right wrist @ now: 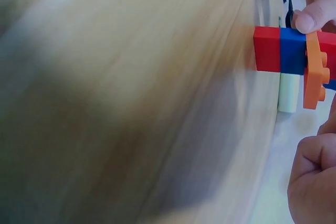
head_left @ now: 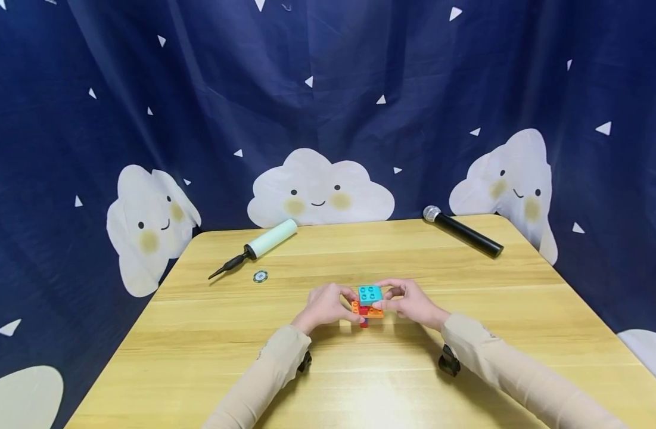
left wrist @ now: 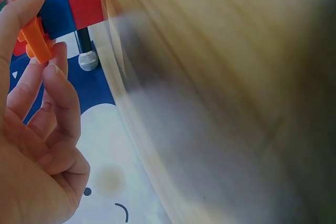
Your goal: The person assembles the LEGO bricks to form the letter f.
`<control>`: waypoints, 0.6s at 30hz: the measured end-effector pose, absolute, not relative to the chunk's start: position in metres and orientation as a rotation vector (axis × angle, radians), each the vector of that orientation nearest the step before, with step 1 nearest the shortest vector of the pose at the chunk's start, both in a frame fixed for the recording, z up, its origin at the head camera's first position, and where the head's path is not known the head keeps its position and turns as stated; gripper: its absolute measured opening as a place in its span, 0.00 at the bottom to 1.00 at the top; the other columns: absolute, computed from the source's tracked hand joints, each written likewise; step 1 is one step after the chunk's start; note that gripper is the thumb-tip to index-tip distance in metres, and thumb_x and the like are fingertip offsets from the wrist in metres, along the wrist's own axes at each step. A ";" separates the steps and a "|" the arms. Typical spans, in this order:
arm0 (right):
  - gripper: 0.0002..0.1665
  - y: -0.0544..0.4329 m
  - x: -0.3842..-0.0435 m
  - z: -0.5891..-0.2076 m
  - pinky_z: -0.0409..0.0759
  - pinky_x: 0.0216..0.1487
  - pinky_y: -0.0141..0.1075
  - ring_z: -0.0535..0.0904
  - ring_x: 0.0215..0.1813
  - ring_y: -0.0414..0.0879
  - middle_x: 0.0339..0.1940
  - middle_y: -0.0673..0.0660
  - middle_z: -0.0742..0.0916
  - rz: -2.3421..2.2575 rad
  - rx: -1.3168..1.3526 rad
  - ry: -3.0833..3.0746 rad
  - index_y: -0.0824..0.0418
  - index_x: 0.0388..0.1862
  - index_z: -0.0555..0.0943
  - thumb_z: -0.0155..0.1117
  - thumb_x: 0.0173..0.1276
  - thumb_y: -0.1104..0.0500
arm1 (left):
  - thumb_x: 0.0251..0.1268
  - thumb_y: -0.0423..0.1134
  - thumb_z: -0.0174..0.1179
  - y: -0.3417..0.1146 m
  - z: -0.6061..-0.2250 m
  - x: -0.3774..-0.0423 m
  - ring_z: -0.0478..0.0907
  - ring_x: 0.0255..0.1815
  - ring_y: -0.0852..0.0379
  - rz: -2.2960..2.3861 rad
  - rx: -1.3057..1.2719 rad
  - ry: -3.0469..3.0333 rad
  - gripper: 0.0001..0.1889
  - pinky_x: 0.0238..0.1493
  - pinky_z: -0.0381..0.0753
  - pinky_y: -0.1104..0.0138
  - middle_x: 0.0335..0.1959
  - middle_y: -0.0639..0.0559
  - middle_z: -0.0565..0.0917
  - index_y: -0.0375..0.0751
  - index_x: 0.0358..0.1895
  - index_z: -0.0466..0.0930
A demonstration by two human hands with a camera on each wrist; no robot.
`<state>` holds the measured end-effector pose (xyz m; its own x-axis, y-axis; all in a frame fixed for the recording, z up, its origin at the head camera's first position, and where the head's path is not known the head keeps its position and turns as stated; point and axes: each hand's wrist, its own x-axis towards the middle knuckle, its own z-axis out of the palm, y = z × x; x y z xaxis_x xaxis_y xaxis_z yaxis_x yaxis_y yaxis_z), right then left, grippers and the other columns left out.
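A stack of building blocks stands between both hands over the middle of the table. From the bottom it runs red block [left wrist: 85,1], blue block [right wrist: 292,51], thin orange plate with studs [right wrist: 314,74], then another red block [head_left: 364,310]. My left hand [head_left: 326,305] pinches the stack at the orange plate between thumb and fingers. On top, a turquoise block [head_left: 369,295] with studs sits in the pinch of my right hand [head_left: 412,304]. It overlaps the upper red block in the head view. The right fingertips are partly hidden behind the turquoise block.
On the wooden table [head_left: 210,357], a pale green hand pump [head_left: 272,239] with a black nozzle lies at the back left. A round poker chip [head_left: 260,276] lies near it. The black microphone [head_left: 467,234] is at the back right. A dark blue cloud-print curtain [head_left: 328,119] hangs behind.
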<state>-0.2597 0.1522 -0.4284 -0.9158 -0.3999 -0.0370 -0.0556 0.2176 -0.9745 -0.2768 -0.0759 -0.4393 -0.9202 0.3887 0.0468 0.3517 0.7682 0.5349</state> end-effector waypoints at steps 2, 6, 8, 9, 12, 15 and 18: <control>0.28 0.152 -0.259 -0.429 0.59 0.18 0.27 0.59 0.17 0.37 0.31 0.54 0.79 -1.757 -0.438 2.209 0.66 0.59 0.76 0.70 0.59 0.61 | 0.36 0.59 0.74 -0.076 -0.439 -0.277 0.75 0.38 0.63 0.854 0.605 2.888 0.21 0.47 0.67 0.57 0.31 0.71 0.84 0.60 0.38 0.86; 0.28 0.151 -0.258 -0.431 0.59 0.18 0.27 0.59 0.16 0.36 0.31 0.54 0.79 -1.762 -0.441 2.207 0.66 0.58 0.76 0.70 0.59 0.61 | 0.35 0.59 0.74 -0.077 -0.439 -0.277 0.75 0.37 0.64 0.859 0.611 2.889 0.20 0.45 0.67 0.58 0.28 0.71 0.84 0.61 0.36 0.86; 0.28 0.151 -0.257 -0.432 0.61 0.18 0.27 0.60 0.17 0.36 0.32 0.54 0.80 -1.752 -0.440 2.219 0.66 0.58 0.76 0.70 0.59 0.61 | 0.35 0.58 0.74 -0.076 -0.439 -0.277 0.74 0.35 0.64 0.861 0.621 2.890 0.18 0.43 0.66 0.59 0.27 0.71 0.83 0.61 0.35 0.86; 0.28 0.151 -0.257 -0.432 0.61 0.18 0.27 0.61 0.17 0.36 0.32 0.54 0.80 -1.747 -0.440 2.226 0.66 0.58 0.76 0.71 0.59 0.60 | 0.35 0.58 0.74 -0.076 -0.439 -0.277 0.74 0.34 0.64 0.862 0.626 2.891 0.18 0.42 0.66 0.60 0.26 0.71 0.83 0.61 0.34 0.86; 0.29 0.151 -0.257 -0.435 0.63 0.18 0.26 0.64 0.19 0.36 0.32 0.54 0.81 -1.732 -0.442 2.252 0.65 0.58 0.76 0.72 0.57 0.59 | 0.35 0.57 0.74 -0.076 -0.439 -0.277 0.73 0.32 0.64 0.861 0.634 2.893 0.16 0.40 0.66 0.62 0.27 0.71 0.83 0.62 0.32 0.85; 0.28 0.151 -0.257 -0.436 0.64 0.18 0.26 0.64 0.19 0.36 0.32 0.54 0.81 -1.732 -0.460 2.269 0.66 0.57 0.77 0.72 0.57 0.59 | 0.35 0.58 0.74 -0.076 -0.439 -0.277 0.73 0.32 0.64 0.860 0.626 2.895 0.16 0.39 0.66 0.62 0.28 0.72 0.83 0.62 0.32 0.85; 0.27 0.151 -0.257 -0.437 0.64 0.18 0.26 0.64 0.18 0.37 0.31 0.54 0.80 -1.731 -0.489 2.285 0.66 0.56 0.77 0.72 0.58 0.60 | 0.35 0.58 0.75 -0.076 -0.439 -0.277 0.73 0.34 0.64 0.864 0.618 2.890 0.17 0.41 0.66 0.62 0.29 0.72 0.83 0.62 0.32 0.85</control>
